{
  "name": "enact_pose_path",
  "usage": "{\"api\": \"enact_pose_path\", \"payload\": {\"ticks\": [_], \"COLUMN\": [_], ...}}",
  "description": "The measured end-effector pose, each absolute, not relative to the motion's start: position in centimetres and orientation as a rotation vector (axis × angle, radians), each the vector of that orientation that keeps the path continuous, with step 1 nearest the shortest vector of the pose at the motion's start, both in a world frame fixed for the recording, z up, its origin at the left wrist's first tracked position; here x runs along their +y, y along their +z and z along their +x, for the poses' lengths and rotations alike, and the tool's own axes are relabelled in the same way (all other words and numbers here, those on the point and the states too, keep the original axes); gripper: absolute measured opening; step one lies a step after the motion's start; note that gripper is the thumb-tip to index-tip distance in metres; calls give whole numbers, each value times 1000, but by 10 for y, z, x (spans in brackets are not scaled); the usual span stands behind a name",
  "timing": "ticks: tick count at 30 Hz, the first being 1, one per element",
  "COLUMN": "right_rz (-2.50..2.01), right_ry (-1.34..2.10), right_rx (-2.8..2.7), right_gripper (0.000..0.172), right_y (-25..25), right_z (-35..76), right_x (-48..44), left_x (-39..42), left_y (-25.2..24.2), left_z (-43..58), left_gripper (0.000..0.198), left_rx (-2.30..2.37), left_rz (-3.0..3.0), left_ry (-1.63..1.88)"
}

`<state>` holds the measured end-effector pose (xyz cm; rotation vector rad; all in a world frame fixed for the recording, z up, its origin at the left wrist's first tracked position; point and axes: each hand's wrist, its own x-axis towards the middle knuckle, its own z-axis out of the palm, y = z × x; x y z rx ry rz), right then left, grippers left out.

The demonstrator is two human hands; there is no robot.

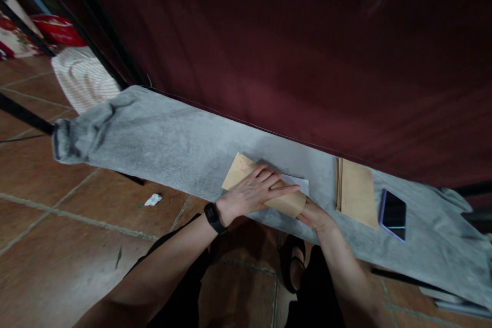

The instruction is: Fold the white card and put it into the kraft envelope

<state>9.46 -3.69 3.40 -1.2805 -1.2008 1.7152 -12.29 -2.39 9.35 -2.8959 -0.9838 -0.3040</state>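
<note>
A tan paper envelope [286, 204] lies at a slant on the grey cloth, with faint reddish print near its far left end. My left hand [255, 189] rests flat on top of it, fingers stretched out and thumb apart. At the envelope's right end, my right hand [315, 214] reaches into or under the paper; its fingers are hidden, and I cannot tell which. A white sheet of paper [298, 183] shows just behind the envelope, partly covered by it.
On the right of the cloth-covered bench [172, 133] lie a stack of tan envelopes [357, 192] and a phone [394, 215] in a purple case. Behind hangs a dark red curtain [269, 51]. A scrap of white paper [154, 199] is on the tiled floor [84, 236].
</note>
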Motion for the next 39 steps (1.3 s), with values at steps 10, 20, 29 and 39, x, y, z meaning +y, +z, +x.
{"api": "enact_pose_path", "payload": {"ticks": [10, 20, 29, 39], "right_rz": [-1069, -1634, -2371, -2304], "right_ry": [1807, 1037, 399, 591], "right_rx": [-1241, -1362, -1804, -1756], "right_gripper": [45, 40, 55, 34], "right_y": [57, 48, 23, 21], "right_z": [99, 133, 132, 138], "right_x": [-27, -2, -23, -14], "left_x": [-6, 28, 38, 39], "left_y": [93, 67, 51, 48], "left_z": [-144, -185, -193, -192], "left_gripper": [93, 109, 113, 112], "left_rx": [-1090, -1494, -1703, -1682], "left_rz": [-2888, -2842, -2888, -2913], "left_ry": [-415, -332, -177, -164]}}
